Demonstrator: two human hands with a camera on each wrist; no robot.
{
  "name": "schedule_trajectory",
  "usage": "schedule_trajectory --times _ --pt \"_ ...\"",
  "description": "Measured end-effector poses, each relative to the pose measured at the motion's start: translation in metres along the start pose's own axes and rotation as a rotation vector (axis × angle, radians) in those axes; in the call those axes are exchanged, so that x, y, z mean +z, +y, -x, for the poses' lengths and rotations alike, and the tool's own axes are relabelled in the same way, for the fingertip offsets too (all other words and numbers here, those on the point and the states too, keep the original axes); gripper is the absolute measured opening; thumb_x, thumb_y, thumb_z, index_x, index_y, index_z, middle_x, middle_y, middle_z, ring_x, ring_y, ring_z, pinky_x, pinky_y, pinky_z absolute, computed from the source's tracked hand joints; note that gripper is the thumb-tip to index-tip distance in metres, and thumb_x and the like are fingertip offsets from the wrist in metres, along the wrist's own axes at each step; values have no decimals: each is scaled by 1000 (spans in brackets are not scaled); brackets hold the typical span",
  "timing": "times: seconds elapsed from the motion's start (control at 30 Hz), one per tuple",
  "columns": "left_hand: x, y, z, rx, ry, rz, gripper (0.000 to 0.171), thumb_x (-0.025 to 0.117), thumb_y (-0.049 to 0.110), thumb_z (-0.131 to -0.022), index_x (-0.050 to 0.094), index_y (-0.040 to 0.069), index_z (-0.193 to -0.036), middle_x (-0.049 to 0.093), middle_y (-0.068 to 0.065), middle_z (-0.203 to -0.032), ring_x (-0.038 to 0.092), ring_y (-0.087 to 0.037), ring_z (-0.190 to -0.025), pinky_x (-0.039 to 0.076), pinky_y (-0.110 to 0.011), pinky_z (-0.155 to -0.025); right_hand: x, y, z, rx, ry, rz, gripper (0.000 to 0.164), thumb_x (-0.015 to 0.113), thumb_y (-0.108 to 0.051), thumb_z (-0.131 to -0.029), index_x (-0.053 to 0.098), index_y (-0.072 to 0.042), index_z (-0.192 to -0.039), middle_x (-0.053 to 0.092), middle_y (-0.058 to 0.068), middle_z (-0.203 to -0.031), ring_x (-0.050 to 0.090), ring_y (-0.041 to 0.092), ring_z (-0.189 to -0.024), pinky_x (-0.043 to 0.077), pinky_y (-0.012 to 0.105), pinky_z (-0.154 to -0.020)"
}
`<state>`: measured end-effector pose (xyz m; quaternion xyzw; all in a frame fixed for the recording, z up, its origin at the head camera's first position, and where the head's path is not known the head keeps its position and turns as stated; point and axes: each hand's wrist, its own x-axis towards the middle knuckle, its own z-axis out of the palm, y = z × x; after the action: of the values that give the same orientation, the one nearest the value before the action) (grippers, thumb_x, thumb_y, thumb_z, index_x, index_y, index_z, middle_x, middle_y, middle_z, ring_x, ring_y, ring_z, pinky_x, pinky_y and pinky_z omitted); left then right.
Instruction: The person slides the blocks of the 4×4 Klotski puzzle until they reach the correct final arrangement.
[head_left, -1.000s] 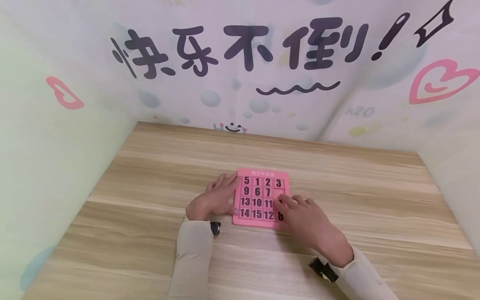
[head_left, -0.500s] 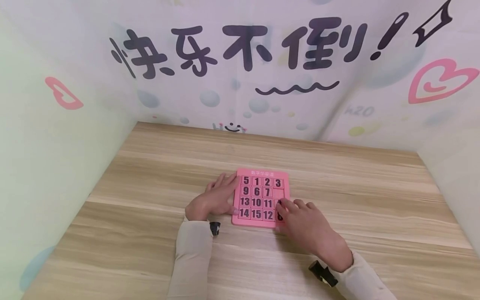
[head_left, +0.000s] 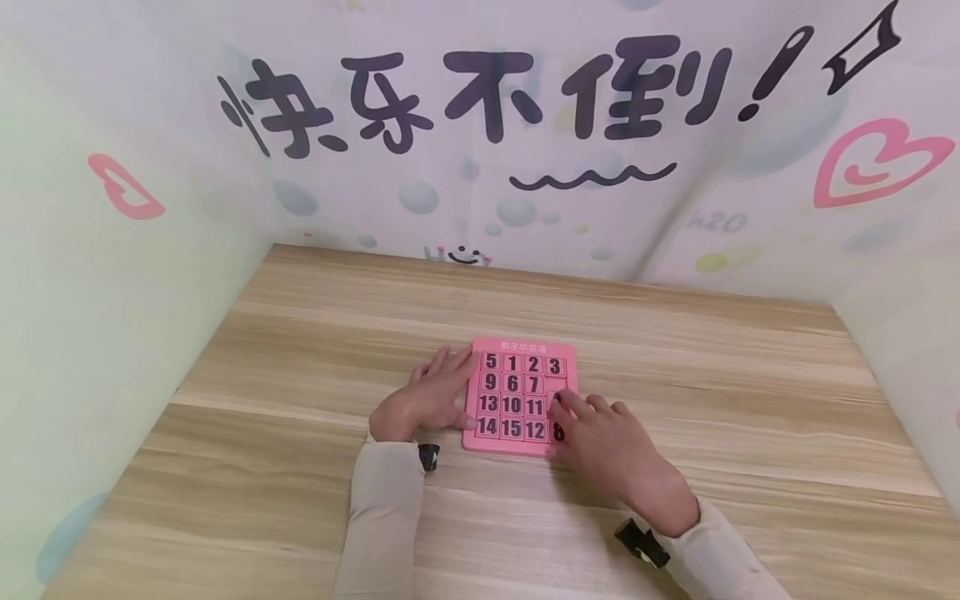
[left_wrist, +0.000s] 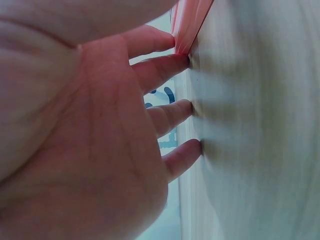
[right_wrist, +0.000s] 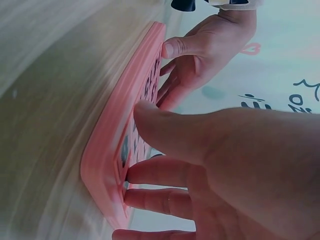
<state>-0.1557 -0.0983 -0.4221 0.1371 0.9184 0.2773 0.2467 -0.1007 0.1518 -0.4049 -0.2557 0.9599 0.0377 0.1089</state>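
Note:
A pink number sliding puzzle (head_left: pixel 510 447) lies flat on the wooden table in the head view, its tiles black-numbered. My left hand (head_left: pixel 431 398) rests along its left edge; in the left wrist view the left fingers (left_wrist: pixel 160 72) reach out straight, two at the pink frame (left_wrist: pixel 192 22), the others touching the table. My right hand (head_left: pixel 615 446) is over the right column, extended fingertips on a tile (head_left: pixel 557 397) whose number is mostly covered. Above that tile is a narrow gap under the 3 tile (head_left: pixel 555 367); the 8 tile (head_left: pixel 558 432) sits below. The right thumb (right_wrist: pixel 147 117) is at the near side of the frame.
The wood-grain table (head_left: pixel 300 350) extends around the puzzle. Behind it stands a white backdrop (head_left: pixel 420 158) with large dark lettering, and pale walls close in both sides. Dark straps (head_left: pixel 641 542) are on both wrists, over pale sleeves (head_left: pixel 378 525).
The tile beneath my right fingertips has slid away from me, up the right column, narrowing the gap under the 3 tile. My left hand stays in place.

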Motion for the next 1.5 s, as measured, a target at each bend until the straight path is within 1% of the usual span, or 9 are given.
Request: schedule_trajectory --times 0.27,0.5,0.97,1.1,1.23,1.37,1.5 --pt "0 1 1 -3 -9 -1 101 78 17 -82 14 13 -160 4 -3 -168 -8 -32 -154 2 -55 -122 2 3 -4 7 11 -23 62 59 -45 -97 49 -8 -146 43 13 -154 47 40 -134 42 59 -105" --pt "0 1 0 -4 -11 -11 101 79 17 -82 14 14 -160 3 -3 -168 -8 -32 -154 2 -55 -122 5 7 -8 8 31 -40 60 58 -45 -97 50 -10 -146 44 13 -153 47 40 -134 42 60 -105" --pt "1 0 -1 -13 -13 -14 102 79 17 -82 13 15 -160 3 -2 -168 -9 -31 -154 1 -55 -122 9 12 -14 0 85 -44 57 60 -43 -97 52 -9 -142 47 14 -150 52 41 -128 46 59 -100" --pt "0 0 -1 -14 -12 -8 102 79 17 -82 14 14 -160 3 -2 -168 -8 -31 -154 1 -55 -122 9 12 -15 -4 87 -44 58 60 -42 -97 52 -8 -142 46 14 -150 52 41 -129 46 59 -100" --pt "1 0 -1 -11 -12 -1 102 79 16 -82 15 14 -160 3 -3 -168 -8 -32 -154 2 -55 -122 9 12 -15 -9 89 -35 58 61 -42 -96 52 -8 -142 47 14 -150 52 41 -129 46 59 -100" --pt "1 0 -1 -10 -14 -5 102 79 16 -81 14 14 -160 2 -3 -168 -8 -32 -154 1 -56 -122 8 12 -12 -21 114 -21 58 63 -42 -95 53 -9 -142 48 13 -148 53 39 -127 48 57 -97" --pt "0 0 -1 -6 -14 -6 102 79 16 -82 13 14 -160 2 -4 -168 -8 -33 -154 1 -56 -122 2 10 -7 -29 100 -16 58 64 -45 -94 55 -12 -141 51 12 -146 54 39 -127 48 59 -98"
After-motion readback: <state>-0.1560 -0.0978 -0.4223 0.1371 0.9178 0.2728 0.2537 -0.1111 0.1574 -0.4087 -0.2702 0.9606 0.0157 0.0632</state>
